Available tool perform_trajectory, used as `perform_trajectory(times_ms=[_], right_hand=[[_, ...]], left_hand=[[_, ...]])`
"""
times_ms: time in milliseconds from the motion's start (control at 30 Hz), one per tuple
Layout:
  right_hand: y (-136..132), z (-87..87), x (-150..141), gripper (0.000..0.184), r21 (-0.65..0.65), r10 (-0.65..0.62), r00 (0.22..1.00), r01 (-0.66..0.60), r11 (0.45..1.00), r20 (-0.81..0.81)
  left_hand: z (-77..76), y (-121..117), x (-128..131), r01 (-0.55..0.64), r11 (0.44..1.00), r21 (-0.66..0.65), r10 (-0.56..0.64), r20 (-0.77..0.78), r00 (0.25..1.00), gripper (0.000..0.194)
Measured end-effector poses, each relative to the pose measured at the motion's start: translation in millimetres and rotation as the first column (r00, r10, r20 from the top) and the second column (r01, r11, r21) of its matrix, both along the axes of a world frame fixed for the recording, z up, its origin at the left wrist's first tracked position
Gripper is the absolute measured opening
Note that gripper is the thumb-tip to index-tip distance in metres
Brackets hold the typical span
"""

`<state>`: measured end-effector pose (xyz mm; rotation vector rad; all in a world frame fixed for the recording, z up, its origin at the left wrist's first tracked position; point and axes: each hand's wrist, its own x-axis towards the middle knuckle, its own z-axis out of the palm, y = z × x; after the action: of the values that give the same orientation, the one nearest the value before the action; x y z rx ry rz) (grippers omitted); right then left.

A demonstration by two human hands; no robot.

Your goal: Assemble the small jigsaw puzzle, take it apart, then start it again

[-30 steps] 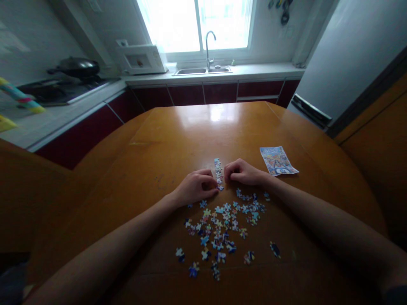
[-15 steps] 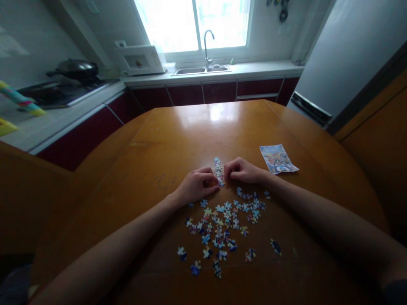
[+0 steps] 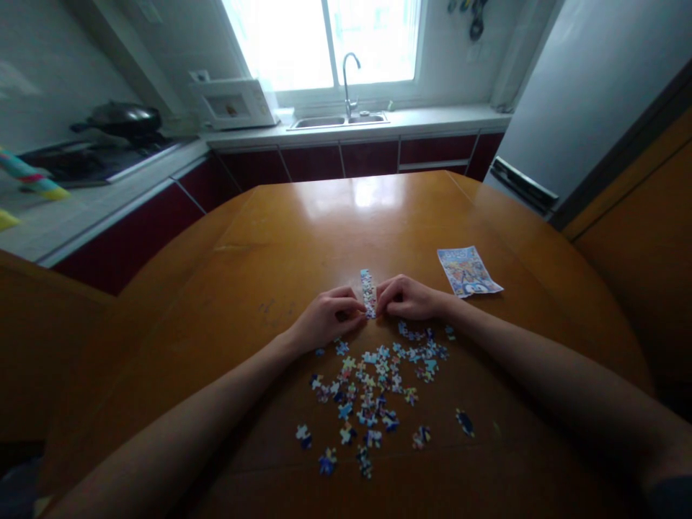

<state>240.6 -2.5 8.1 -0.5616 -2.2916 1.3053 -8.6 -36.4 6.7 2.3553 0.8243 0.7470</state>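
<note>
A narrow strip of joined jigsaw pieces [image 3: 367, 287] lies on the wooden table [image 3: 303, 238], pointing away from me. At its near left end, my left hand [image 3: 329, 317] is closed, thumb and fingers pinched against the edge. My right hand [image 3: 405, 297] has its fingers bent together at the near right edge, touching the strip. The fingertips partly cover the strip's near end. Closer to me, many loose jigsaw pieces [image 3: 373, 389] are scattered, mostly blue, white and yellow.
A creased printed picture sheet [image 3: 469, 272] lies right of my right hand. Beyond the table are a sink [image 3: 318, 122], a white microwave [image 3: 235, 104] and a stove with a dark pan [image 3: 124, 119]. A fridge [image 3: 584, 86] stands at the right.
My right hand has come slightly nearer to me along the strip, its fingertips now at the near end. My left hand has shifted only a little. The whole view has moved slightly.
</note>
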Motion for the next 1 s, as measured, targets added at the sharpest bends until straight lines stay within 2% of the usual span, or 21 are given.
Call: perform_trajectory(times_ms=[300,433,533,667,800,1000], right_hand=[[-1,-3.9,-2,0.031,0.112,-0.019,0.999,0.013,0.994,0.049],[-1,-4.0,-3,0.029,0.109,-0.033,0.998,0.027,0.994,0.049],[1,-3.6,-3,0.028,0.057,-0.039,0.999,0.039,0.998,0.011],[6,-5.8,-3,0.026,0.016,-0.183,0.979,0.185,0.983,-0.091],[9,-10.1,-4,0.024,-0.009,-0.328,0.941,0.328,0.945,-0.083],[8,-10.6,-6,0.023,-0.004,-0.313,0.947,0.314,0.949,-0.065]], left_hand=[[-2.9,1,0,0.011,1.000,0.002,-0.011,0.001,1.000,0.016],[-1.1,0,1,0.008,1.000,0.004,-0.008,-0.019,1.000,0.015],[1.4,-1,1,-0.008,1.000,0.012,0.008,-0.032,0.999,0.014],[5.0,-1,0,-0.037,0.999,0.008,0.037,-0.023,0.999,0.016],[6.3,-2,-1,0.044,0.999,0.027,-0.043,-0.044,0.998,0.019],[6.2,-3,0,0.116,0.988,0.104,-0.100,-0.147,0.984,0.026]])
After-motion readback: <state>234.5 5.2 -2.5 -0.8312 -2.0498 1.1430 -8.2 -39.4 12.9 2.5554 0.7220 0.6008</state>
